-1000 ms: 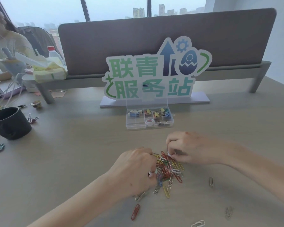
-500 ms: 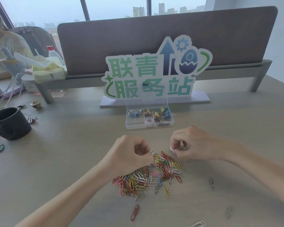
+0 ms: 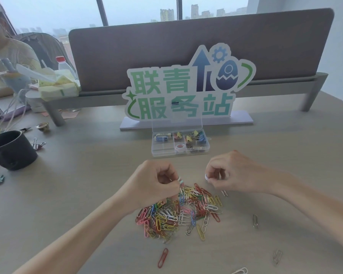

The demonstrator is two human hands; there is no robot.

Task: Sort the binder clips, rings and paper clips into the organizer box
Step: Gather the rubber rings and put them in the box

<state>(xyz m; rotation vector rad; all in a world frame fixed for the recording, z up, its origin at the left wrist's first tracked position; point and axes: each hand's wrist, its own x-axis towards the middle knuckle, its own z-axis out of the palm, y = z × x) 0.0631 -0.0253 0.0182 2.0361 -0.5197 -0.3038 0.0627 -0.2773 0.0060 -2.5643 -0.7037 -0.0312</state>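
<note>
Partly sorted: organizer box [image 3: 180, 144] holds binder clips [image 3: 194, 136] and a ring [image 3: 179, 148], paper clips [image 3: 178, 212] mostly heaped on table [image 3: 77, 194]; left hand [image 3: 154, 185] pinches clips, right hand [image 3: 232, 175] pinches small white ring [image 3: 206, 177].

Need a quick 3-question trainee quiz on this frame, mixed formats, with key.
1. True or false: the organizer box has its lid shut.
2. The paper clip pile lies: A) inside the box, B) on the table near both hands, C) in the black cup.
3. Fill in: the stray red clip lies on the ____ side of the pile, toward the camera.

Key
1. False: the clear lid stands open behind it.
2. B: the left hand and right hand hover just over it, each pinching something small and pale; what it is cannot be told.
3. Near.
</note>
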